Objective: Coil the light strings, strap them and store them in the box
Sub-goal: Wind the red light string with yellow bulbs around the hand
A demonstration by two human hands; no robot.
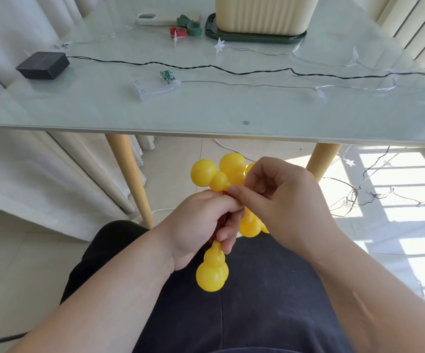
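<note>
Over my lap, my left hand point(206, 220) grips a bundled light string of yellow gourd-shaped bulbs point(212, 272), with something red showing inside the fist. My right hand point(277, 192) pinches at the top of the bundle, beside the upper gourds point(205, 173). On the glass table point(206, 113) lie a black-wired string point(231, 70) with a black solar box point(43, 65), and a clear star string point(257, 85) with a clear battery case point(155, 87). Red and green straps point(186, 28) lie by the cream storage box point(264, 14).
A white phone point(155, 19) lies at the table's back. The storage box stands on a dark green lid point(254, 36). Both table strings trail off the right edge and pile on the floor point(384, 197). Curtains hang at the left. Wooden table legs point(132, 179) stand ahead of my knees.
</note>
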